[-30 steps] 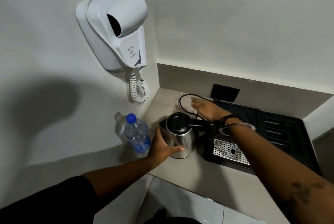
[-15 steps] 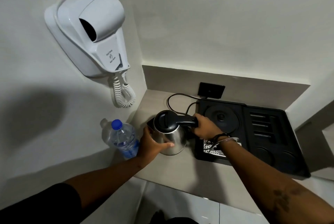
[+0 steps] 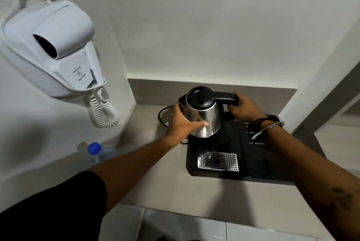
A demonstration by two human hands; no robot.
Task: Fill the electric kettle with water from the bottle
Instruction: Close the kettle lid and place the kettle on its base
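Observation:
The steel electric kettle (image 3: 206,118), with its black lid closed, is held just above the round base on the black tray (image 3: 214,176). My right hand (image 3: 245,106) grips its black handle. My left hand (image 3: 182,124) wraps the kettle's steel body from the left. The clear water bottle (image 3: 96,152) with a blue cap stands at the counter's left corner, mostly hidden behind my left forearm.
A white wall-mounted hair dryer (image 3: 56,50) with a coiled cord hangs on the left wall. A black power cord (image 3: 162,116) loops behind the kettle. The tray carries a perforated metal drip grid (image 3: 218,161). Walls close in the counter at back and right.
My right hand closed on the handle; both hands moved the kettle from the counter to the right, over the tray's round base. The bottle stayed put.

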